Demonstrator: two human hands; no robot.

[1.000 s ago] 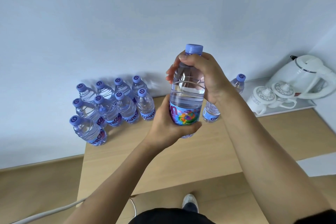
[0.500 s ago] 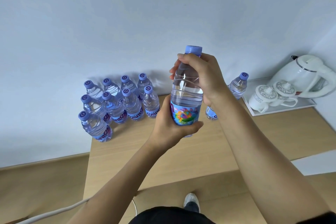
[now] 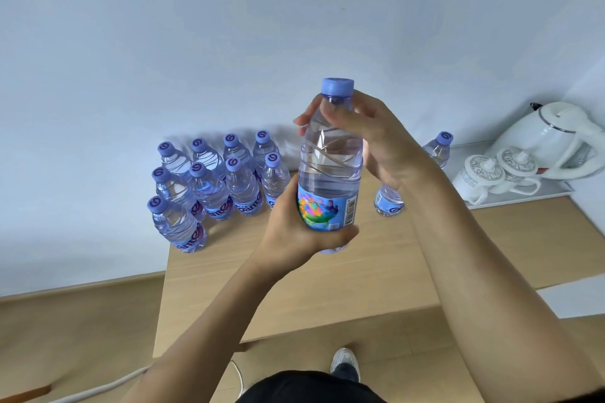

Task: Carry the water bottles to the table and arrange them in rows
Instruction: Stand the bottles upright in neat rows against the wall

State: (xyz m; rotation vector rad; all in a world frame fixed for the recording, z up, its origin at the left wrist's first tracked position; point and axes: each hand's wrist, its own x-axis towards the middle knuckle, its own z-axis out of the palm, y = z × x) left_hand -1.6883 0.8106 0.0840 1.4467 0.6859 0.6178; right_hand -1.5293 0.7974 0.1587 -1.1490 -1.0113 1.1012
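I hold a clear water bottle (image 3: 330,167) with a blue cap and a colourful label upright above the wooden table (image 3: 327,288). My left hand (image 3: 291,232) grips its lower part around the label. My right hand (image 3: 383,144) wraps loosely around its neck and shoulder, fingers behind and thumb in front. Several matching bottles (image 3: 209,186) stand in rows at the table's back left corner against the wall. One more bottle (image 3: 437,150) stands alone to the right, partly hidden behind my right forearm.
A white kettle (image 3: 550,137) and two white lidded cups (image 3: 481,173) sit on a white tray (image 3: 523,198) at the back right. A white cable (image 3: 108,384) runs over the wooden floor at lower left. My shoe (image 3: 345,363) shows below the table's front edge.
The held bottle has turned in my hands, so its barcode now faces me. My right hand's hold near the cap has loosened. The rows of bottles sit further right in view.
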